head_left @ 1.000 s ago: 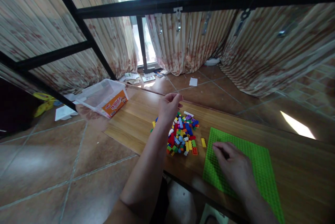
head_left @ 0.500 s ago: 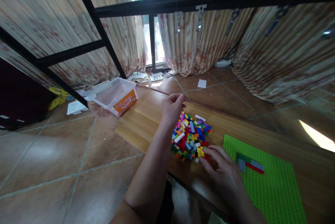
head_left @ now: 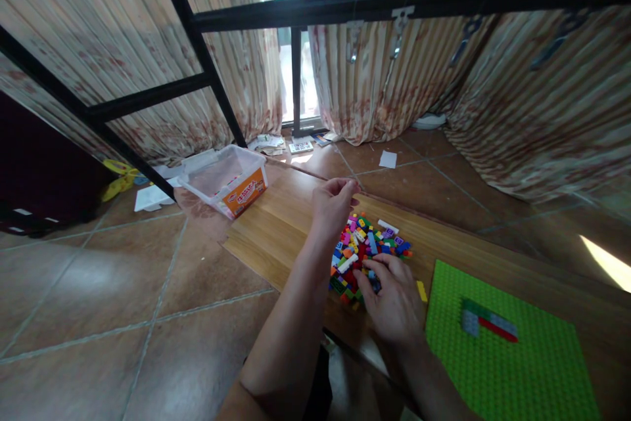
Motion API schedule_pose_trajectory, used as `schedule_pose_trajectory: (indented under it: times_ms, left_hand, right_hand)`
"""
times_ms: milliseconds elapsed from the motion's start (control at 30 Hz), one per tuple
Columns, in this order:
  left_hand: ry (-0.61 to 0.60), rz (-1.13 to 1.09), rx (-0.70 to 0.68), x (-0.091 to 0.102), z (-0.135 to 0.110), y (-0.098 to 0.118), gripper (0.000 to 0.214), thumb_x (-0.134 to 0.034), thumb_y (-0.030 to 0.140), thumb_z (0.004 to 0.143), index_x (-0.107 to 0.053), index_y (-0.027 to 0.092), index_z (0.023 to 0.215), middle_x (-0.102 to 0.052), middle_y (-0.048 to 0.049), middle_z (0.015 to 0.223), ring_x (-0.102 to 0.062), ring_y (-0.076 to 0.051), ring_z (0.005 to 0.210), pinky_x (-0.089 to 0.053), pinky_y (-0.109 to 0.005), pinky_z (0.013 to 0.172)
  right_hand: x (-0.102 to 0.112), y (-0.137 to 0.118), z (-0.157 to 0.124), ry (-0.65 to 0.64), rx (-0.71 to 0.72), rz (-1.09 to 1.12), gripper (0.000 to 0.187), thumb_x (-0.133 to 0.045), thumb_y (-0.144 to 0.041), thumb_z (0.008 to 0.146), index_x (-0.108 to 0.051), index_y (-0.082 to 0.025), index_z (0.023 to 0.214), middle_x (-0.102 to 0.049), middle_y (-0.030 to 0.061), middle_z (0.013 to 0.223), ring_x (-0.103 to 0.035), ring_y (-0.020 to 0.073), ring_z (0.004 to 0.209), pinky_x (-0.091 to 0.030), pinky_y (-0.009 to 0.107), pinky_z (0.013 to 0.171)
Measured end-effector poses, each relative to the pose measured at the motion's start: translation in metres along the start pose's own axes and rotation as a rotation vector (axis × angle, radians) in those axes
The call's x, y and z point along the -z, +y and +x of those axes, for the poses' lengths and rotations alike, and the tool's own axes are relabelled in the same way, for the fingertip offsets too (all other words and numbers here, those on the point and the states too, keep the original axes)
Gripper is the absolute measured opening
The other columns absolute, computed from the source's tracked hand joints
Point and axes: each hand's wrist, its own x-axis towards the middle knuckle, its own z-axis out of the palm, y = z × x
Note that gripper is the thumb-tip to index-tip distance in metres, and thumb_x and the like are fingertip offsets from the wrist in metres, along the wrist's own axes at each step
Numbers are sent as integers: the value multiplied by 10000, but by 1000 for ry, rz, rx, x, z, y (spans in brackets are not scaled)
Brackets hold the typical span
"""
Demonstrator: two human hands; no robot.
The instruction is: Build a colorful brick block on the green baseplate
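Note:
My left hand [head_left: 335, 203] is raised beyond the far-left side of a pile of toy bricks [head_left: 348, 263]. Its thumb and fingers are pinched together, and whatever is between them is hidden. Over the near-right part of the pile, my right hand [head_left: 394, 296] reaches down with thumb and fingers apart, its fingertips among the bricks. A yellow brick [head_left: 422, 291] lies just right of that hand, close to a green baseplate [head_left: 517, 368]. On the baseplate stands a small built group of green, grey and red bricks [head_left: 486, 321].
The wooden table [head_left: 271, 214] carries the pile and baseplate. A clear plastic box [head_left: 202, 188] with an orange label stands at its far-left end. A black metal frame [head_left: 315, 8] with hanging metal clips crosses in front of curtains [head_left: 384, 92]. Papers [head_left: 388, 159] lie on the tiled floor.
My right hand has moved left and farther onto the pile. The yellow brick that was by its fingertips now lies right of the pile. My left hand keeps its pinch; the view has shifted slightly.

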Motion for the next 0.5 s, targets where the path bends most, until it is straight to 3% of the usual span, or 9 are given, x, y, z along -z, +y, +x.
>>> schedule_pose_trajectory:
  times_ms: [267,500]
  left_hand:
    - [5,-9,33,2,0,5,151,-646,292,741,-660,143,720,-647,3,687,-523,-55,527,-394,-174,521]
    - [1,-17,35,2,0,7,136,-643,275,743,-648,142,717,-611,9,658,-509,-52,514,-388,-166,511]
  right_hand:
    - [-6,-14,9,-13,-58,0,229,-561,-387,886,-713,-217,882,-612,110,1069,-516,272,994,-449,426,857]
    - [0,-8,15,-10,-243,247,280,-557,-446,876,-691,-200,862,-664,89,983,-586,238,941,-453,397,855]
